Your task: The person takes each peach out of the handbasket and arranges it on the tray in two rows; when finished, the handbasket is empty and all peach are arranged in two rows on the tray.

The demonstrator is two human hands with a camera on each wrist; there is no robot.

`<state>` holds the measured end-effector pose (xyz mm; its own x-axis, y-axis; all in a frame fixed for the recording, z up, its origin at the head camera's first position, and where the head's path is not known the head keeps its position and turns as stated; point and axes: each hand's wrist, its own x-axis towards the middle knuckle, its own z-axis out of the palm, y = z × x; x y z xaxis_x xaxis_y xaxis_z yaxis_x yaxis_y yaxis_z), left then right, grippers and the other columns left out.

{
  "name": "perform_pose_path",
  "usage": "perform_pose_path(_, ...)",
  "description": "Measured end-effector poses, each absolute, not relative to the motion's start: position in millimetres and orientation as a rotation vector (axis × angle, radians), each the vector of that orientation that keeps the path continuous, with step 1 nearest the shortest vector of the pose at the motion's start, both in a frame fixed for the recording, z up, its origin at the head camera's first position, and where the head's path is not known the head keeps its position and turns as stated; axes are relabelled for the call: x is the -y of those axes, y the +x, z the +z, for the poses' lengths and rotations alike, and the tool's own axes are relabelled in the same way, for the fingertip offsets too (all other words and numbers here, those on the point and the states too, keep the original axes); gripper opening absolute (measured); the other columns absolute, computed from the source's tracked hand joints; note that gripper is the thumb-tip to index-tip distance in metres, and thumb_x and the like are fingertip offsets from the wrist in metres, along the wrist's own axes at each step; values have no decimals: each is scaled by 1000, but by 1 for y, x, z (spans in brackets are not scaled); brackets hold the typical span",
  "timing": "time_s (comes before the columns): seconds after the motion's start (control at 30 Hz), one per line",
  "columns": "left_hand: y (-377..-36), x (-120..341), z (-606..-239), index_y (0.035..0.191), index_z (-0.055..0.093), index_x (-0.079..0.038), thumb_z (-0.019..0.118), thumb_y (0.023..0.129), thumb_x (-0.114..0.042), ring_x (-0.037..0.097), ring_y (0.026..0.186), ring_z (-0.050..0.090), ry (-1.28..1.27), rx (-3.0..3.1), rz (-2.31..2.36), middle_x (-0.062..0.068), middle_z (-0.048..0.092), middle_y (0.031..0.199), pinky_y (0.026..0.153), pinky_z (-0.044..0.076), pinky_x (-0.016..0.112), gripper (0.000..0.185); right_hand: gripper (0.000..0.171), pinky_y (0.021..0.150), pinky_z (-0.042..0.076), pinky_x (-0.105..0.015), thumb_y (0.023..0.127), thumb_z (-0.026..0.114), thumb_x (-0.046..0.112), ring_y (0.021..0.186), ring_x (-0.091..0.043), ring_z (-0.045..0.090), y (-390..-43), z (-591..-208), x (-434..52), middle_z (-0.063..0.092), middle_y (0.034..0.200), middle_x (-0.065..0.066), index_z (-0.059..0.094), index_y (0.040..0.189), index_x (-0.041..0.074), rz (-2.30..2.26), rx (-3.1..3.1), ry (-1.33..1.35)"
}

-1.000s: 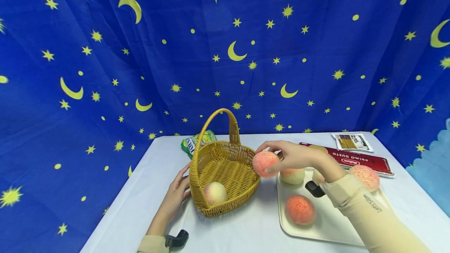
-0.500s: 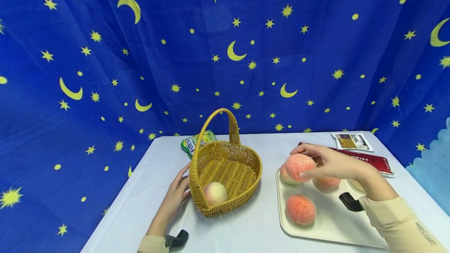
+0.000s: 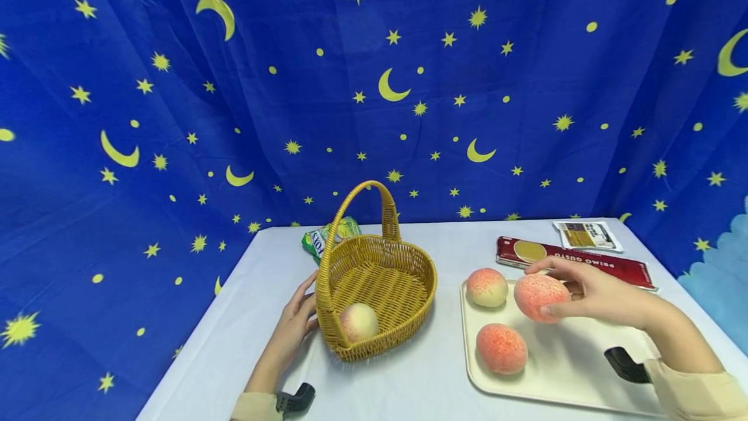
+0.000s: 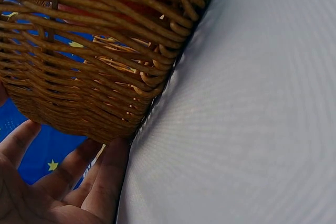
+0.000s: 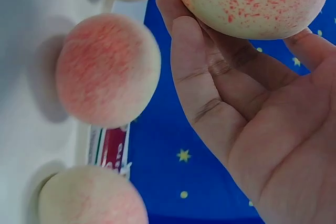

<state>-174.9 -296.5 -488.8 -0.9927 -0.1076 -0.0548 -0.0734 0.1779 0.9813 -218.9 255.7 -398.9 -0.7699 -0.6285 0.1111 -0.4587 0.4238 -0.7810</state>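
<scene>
Right now my right hand (image 3: 596,291) is gripping 1 peach (image 3: 540,296) over the tray (image 3: 561,369) at lower right; my left hand (image 3: 295,327), fingers relaxed, is steadying the basket (image 3: 374,278), where it likely goes next.

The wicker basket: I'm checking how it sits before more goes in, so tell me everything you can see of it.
The wicker basket is golden-yellow woven cane, roughly heart-shaped, with one arched handle rising from its back rim. It stands upright on the white table, left of the cream tray. One pale peach lies inside near the front wall. The left hand rests its fingers against the basket's left side; the left wrist view shows fingertips touching the weave low down. A green packet lies behind it.
</scene>
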Motion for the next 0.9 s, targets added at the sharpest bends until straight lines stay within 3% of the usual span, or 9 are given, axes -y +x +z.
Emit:
perform_pose_path(0.27,-174,297,-489,168,34,-38,53,112,-46,28,149,52,183,2394,-1992,8,47,168,118,52,51,60,51,81,59,-21,90,86,14,110,6,65,-209,-418,-274,72,125,5,62,134,19,-1202,-2643,-927)
perform_pose_path(0.4,-174,297,-489,168,33,-36,54,112,-44,24,144,56,192,2393,-1990,10,50,164,115,55,48,60,50,82,59,-19,88,86,11,113,10,62,-205,-430,-282,66,130,1,64,132,20,-1192,-2702,-950)
perform_pose_path(0.53,-173,297,-488,169,32,-34,54,113,-41,20,138,60,191,2389,-1998,12,55,160,111,58,43,61,50,83,58,-17,91,82,5,116,14,58,-203,-442,-292,54,138,14,61,136,14,-1237,-2643,-942)
perform_pose_path(0.67,-172,296,-487,169,33,-34,54,113,-39,17,136,61,197,2381,-2006,11,56,159,111,58,42,60,48,84,56,-16,96,76,3,119,16,56,-202,-451,-299,54,135,34,57,140,12,-1260,-2538,-913)
perform_pose_path(0.9,-172,297,-487,169,32,-33,53,113,-40,19,139,60,181,2377,-2009,12,56,160,113,57,44,60,50,84,54,-18,100,72,11,119,14,58,-196,-459,-304,60,135,34,56,147,12,-1223,-2470,-799)
